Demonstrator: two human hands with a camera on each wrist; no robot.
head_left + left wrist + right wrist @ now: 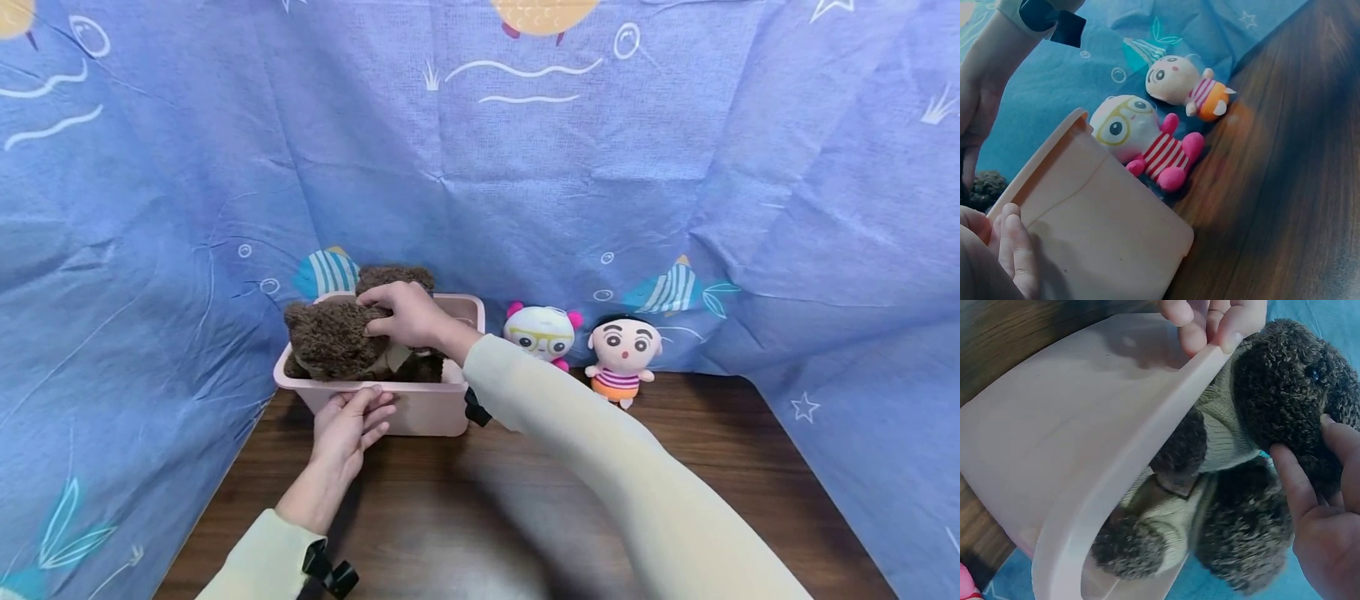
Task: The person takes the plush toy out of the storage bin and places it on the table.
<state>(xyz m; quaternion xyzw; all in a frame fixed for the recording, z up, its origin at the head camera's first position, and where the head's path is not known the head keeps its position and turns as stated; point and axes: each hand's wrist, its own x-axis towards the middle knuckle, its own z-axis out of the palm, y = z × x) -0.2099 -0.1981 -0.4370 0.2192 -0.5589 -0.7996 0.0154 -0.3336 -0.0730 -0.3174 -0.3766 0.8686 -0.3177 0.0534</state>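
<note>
Two dark brown curly-furred teddy bears in knitted beige tops are inside a pink plastic bin. The nearer teddy bear [330,340] has its head above the front rim at the left. My right hand [411,317] grips that head, with thumb and fingers pressed into the fur in the right wrist view. Behind it, the other teddy bear [1244,531] has its head toward the bin's back side. At the front of the pink bin [431,408], my left hand [345,429] holds the rim, thumb at the edge and fingers against the outer wall.
Right of the bin sit a panda plush [538,333] with yellow glasses and a boy plush doll [624,358] in a striped shirt. A blue printed cloth [480,183] hangs behind and beside the dark wooden table [420,517].
</note>
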